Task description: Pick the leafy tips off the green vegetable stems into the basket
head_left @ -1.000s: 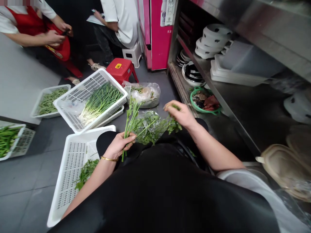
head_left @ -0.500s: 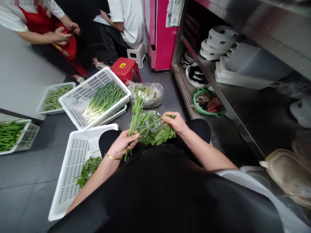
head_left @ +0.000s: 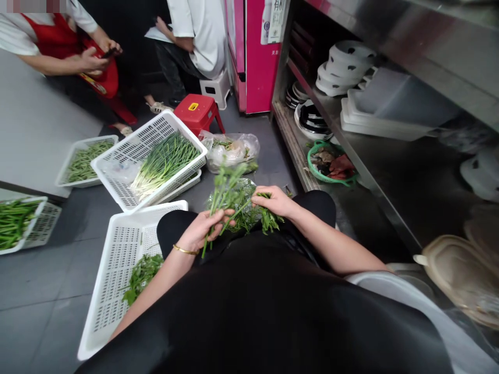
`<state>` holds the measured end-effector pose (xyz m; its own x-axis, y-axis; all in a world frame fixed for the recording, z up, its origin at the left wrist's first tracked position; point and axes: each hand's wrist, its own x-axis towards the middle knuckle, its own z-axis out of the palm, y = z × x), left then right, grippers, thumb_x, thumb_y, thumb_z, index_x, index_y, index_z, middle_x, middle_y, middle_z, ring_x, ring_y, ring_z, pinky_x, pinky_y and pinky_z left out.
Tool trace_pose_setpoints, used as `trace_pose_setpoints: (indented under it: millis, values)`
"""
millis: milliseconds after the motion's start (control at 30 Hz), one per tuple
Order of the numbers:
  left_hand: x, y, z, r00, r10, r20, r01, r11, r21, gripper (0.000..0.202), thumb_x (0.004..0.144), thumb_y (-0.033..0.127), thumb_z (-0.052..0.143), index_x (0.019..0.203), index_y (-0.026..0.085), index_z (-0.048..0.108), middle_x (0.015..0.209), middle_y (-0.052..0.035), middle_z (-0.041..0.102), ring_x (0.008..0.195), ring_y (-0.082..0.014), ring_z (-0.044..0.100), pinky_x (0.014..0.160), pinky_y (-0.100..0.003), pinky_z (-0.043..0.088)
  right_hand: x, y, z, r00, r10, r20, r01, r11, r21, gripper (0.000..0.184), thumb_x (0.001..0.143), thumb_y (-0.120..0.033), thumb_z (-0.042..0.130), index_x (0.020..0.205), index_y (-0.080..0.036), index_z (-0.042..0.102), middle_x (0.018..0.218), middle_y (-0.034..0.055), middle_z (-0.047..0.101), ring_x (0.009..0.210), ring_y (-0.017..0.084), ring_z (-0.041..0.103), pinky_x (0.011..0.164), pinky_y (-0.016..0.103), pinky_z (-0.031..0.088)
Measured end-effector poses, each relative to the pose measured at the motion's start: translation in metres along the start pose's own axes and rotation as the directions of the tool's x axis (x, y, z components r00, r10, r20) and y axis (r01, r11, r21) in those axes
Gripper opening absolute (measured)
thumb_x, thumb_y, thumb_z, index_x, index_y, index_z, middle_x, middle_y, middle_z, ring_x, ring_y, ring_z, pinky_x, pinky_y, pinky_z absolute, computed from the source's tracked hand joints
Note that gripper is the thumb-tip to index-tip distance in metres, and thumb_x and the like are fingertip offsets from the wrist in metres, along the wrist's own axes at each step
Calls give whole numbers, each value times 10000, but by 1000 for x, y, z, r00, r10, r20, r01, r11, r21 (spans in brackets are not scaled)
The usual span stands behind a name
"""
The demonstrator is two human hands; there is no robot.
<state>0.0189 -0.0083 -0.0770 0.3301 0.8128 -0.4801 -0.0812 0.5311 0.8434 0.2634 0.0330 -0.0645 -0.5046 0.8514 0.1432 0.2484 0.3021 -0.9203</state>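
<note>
My left hand is closed around several leafy green stalks, their leafy tops pointing away from me and blurred. In my right hand are more leafy greens, pinched between the fingers, with leaves hanging below. One stem stretches between the two hands. Beneath and beyond them, a clear plastic bag of greens lies at my lap, partly hidden by the hands. By my left forearm, a white perforated basket has a small heap of leafy greens in it.
Farther off, a tilted white basket holds green onions, near a plastic bag and a red stool. Metal shelving with dishes runs along the right, a green basket low on it. Two people sit at the back left.
My right hand has shifted slightly left and lower, nearer my left hand. The stalks in my left hand have swung to the right. The whole view has moved a little.
</note>
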Motion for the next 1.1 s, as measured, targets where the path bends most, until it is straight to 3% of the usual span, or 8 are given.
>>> trace_pose_setpoints:
  millis: [167,367,500,600,700,833,933,1100]
  values:
    - [-2,-1,13,999,-39,9,39,997,-61,263,660,331,740,764,105,656,433,67,414,320,-7,252,318,-157,124,7,14,21,947,120,-297,-82,987,136,298,780,-407,553,633,-156,621,653,-5,571,641,110,508,652,232,388]
    - [-2,2,2,998,-29,-51,23,993,-115,252,638,297,757,744,95,650,429,84,358,330,-3,247,318,-147,124,4,28,-23,643,497,-583,-150,828,540,324,727,-507,571,693,-193,496,521,-62,461,362,56,301,369,204,226]
    - [0,-3,-1,988,-14,-155,12,1000,-12,266,626,311,762,734,106,632,442,66,432,314,-8,273,309,-159,137,-9,1,-38,864,268,-427,-155,947,281,306,804,-469,526,713,-177,539,544,-40,514,419,66,391,429,201,299]
    - [3,-2,6,979,56,-196,-32,992,123,301,646,337,748,821,123,629,535,36,539,304,-11,310,299,-168,160,-10,-26,-24,959,23,-282,-37,998,-45,275,826,-418,535,732,-162,572,628,-13,573,578,92,510,580,210,381]
    - [5,3,11,985,117,-129,-104,989,103,273,718,369,676,818,122,615,643,0,602,304,-17,348,291,-177,186,2,-34,-3,989,-122,-82,80,916,-392,207,844,-348,533,918,-170,608,879,35,665,759,136,592,672,227,392]
    - [2,5,9,996,75,-39,-74,997,9,232,752,331,628,819,109,624,601,-1,591,322,-41,387,295,-181,225,22,-21,16,984,-62,164,164,657,-736,244,873,-260,461,1067,-188,589,960,74,676,765,174,615,602,244,369]
    - [-3,2,1,996,64,-62,-62,998,34,231,702,274,690,856,109,643,603,-1,599,388,-49,446,347,-169,295,19,-14,12,990,-72,120,139,591,-794,222,888,-257,425,979,-174,609,907,71,681,764,173,619,584,241,369]
    - [-11,0,-11,990,56,-130,-51,998,48,276,636,242,747,865,108,671,605,5,593,376,-20,391,353,-160,237,-14,-28,-21,957,-270,-103,126,711,-691,208,902,-271,436,923,-165,613,914,55,686,824,133,625,702,220,425]
